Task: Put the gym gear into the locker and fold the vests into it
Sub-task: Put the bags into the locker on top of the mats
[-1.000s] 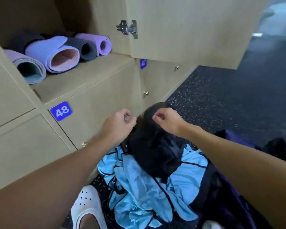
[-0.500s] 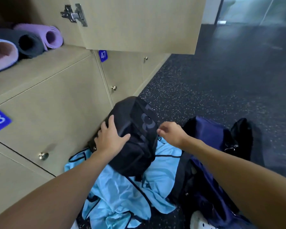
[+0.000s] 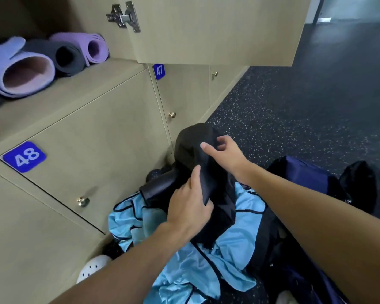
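Since a moment ago the open locker (image 3: 75,88) with its rolled mats (image 3: 29,71) is unchanged, and the blue vests (image 3: 239,242) are still heaped on the floor below. On them, the black garment (image 3: 191,141) is now gripped at a fold by the left hand (image 3: 189,209). The right hand (image 3: 225,154) has moved onto its top, fingers loosely curled; pinching or not, I cannot tell. The slick cloth may slip and drag the vests.

Black bag (image 3: 193,145), light-blue vests (image 3: 239,244) with black trim, purple mat (image 3: 97,47), grey mat (image 3: 68,59), white-speckled dark floor (image 3: 294,106).
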{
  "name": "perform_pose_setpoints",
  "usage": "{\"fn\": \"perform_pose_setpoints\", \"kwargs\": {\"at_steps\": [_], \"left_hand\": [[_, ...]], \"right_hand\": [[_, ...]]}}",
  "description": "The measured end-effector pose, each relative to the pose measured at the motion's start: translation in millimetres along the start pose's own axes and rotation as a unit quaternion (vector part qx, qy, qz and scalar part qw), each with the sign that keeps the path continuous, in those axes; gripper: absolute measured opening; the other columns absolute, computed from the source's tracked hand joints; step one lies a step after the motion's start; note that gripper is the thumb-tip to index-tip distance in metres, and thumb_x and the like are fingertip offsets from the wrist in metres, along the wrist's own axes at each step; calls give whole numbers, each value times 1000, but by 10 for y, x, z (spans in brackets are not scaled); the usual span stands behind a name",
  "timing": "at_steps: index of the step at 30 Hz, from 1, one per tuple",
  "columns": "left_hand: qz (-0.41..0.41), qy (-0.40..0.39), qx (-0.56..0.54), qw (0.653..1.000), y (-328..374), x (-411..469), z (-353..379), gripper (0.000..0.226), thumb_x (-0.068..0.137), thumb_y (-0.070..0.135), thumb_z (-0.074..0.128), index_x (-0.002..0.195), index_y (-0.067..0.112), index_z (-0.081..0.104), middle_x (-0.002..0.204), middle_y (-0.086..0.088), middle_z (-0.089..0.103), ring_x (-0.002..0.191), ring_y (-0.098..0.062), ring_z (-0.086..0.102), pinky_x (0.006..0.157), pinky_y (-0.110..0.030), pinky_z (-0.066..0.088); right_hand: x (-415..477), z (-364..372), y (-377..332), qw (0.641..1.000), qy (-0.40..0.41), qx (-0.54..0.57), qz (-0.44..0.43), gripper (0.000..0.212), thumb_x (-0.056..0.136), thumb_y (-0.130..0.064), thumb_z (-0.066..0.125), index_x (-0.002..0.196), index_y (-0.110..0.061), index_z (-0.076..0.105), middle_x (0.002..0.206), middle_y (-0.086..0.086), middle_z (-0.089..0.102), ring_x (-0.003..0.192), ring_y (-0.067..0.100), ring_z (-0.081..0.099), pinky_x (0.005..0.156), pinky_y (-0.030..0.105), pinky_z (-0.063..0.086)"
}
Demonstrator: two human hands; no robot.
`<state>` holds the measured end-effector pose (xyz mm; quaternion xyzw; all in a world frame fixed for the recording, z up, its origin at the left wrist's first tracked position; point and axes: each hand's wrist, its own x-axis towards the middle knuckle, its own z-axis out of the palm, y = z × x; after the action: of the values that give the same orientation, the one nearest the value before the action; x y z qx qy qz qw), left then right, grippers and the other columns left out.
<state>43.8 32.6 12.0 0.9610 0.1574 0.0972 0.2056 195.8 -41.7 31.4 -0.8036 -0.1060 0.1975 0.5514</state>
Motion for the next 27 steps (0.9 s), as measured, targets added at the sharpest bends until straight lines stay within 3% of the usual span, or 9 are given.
{"fn": "perform_pose_setpoints", "kwargs": {"at_steps": [4, 6, 8, 11, 14, 17, 22, 27], "left_hand": [[117, -69, 34, 990, 198, -211, 57, 94, 87, 40, 63, 156, 10, 7, 140, -11, 54, 122, -30, 52, 102, -36, 38], [131, -116, 15, 984, 235, -263, 69, 91, 87, 53, 59, 155, 16, 11, 141, -6, 52, 126, -26, 50, 106, -39, 35], [102, -121, -21, 987, 209, -257, 83, 75, 91, 56, 54, 151, 23, 23, 137, 0, 55, 125, -24, 51, 107, -41, 34], [4, -69, -43, 997, 32, -133, 148, 59, 93, 54, 51, 144, 27, 35, 139, 2, 52, 130, -23, 47, 106, -42, 35], [-100, -136, -49, 985, -188, -18, 254, 69, 89, 62, 54, 145, 27, 34, 146, 1, 43, 136, -25, 43, 108, -44, 36], [-134, -228, -121, 957, -223, -9, 371, 85, 83, 70, 58, 150, 27, 29, 152, -2, 43, 139, -25, 42, 111, -40, 36], [-153, -207, -131, 957, -104, 40, 503, 94, 77, 56, 76, 149, 17, 29, 144, -1, 49, 133, -25, 47, 99, -30, 41], [-202, -174, -168, 949, -228, 92, 560, 45, 77, 28, 83, 113, 14, 59, 107, -3, 65, 100, -22, 64, 88, -31, 49]], "right_hand": [[-95, -122, 119, 999, 4, 14, 32, 111, 50, -57, 85, 140, -21, 33, 126, 0, 58, 117, 20, 58, 104, 41, 47], [-163, -199, 190, 999, 20, -23, 45, 99, 63, -34, 84, 144, -22, 29, 129, 6, 57, 116, 24, 57, 102, 42, 48], [-255, -307, 277, 995, 51, -68, 45, 82, 76, -13, 74, 145, -23, 30, 128, 10, 54, 116, 28, 54, 98, 38, 48], [-353, -471, 479, 994, 74, -75, 37, 81, 80, -5, 68, 147, -28, 29, 131, 11, 53, 112, 28, 56, 89, 34, 50], [-458, -655, 653, 993, 71, -75, 49, 89, 81, -2, 68, 151, -28, 21, 133, 8, 51, 108, 26, 57, 89, 36, 52], [-530, -826, 779, 991, 83, -77, 78, 89, 84, -5, 71, 153, -19, 17, 136, 10, 49, 110, 28, 55, 91, 34, 48], [-539, -924, 937, 988, 84, -58, 113, 80, 83, -11, 75, 148, -14, 27, 135, 11, 52, 108, 25, 55, 90, 36, 49], [-506, -936, 1026, 988, 76, -58, 119, 95, 80, -17, 81, 154, -18, 21, 142, 8, 49, 124, 28, 52, 105, 42, 46]]}}
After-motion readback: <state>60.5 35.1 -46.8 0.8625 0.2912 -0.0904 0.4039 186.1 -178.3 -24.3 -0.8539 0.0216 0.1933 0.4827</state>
